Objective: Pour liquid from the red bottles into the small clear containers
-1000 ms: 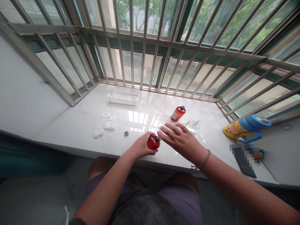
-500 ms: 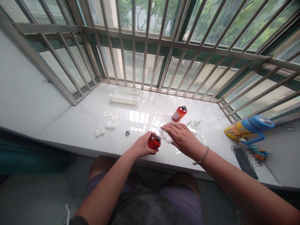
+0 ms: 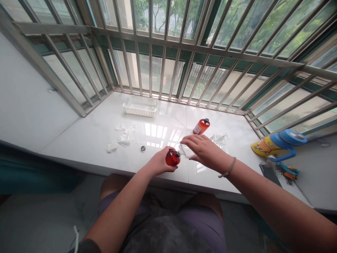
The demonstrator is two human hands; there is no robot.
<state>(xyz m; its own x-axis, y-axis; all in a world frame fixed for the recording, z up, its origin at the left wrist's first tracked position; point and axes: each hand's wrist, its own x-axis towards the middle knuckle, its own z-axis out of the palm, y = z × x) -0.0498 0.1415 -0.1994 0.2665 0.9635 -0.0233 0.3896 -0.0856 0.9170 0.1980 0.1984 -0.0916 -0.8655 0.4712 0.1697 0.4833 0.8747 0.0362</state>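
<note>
My left hand (image 3: 161, 162) is wrapped round a red bottle (image 3: 172, 159) near the front edge of the white ledge. In my right hand (image 3: 201, 147) is a clear bottle (image 3: 186, 151), tipped sideways. The two bottle mouths meet, or nearly so; whether they touch I cannot tell. My right palm and fingers cover part of the clear bottle. A small dark cap (image 3: 143, 148) lies on the ledge to the left. Behind my right hand stands a second red bottle (image 3: 201, 126) with a dark cap and a pale label. Beside it lies a clear pump bottle (image 3: 220, 139).
A white perforated basket (image 3: 140, 107) stands at the back left, with several crumpled white tissues (image 3: 124, 140) in front of it. On the right are a blue and yellow bottle (image 3: 276, 142), a dark flat object (image 3: 268, 174) and small orange-blue items (image 3: 291, 172). Metal bars (image 3: 195, 49) line the window.
Both hands keep their hold on the bottles, almost unmoved. The right wrist has shifted slightly, and the camera view has moved a little.
</note>
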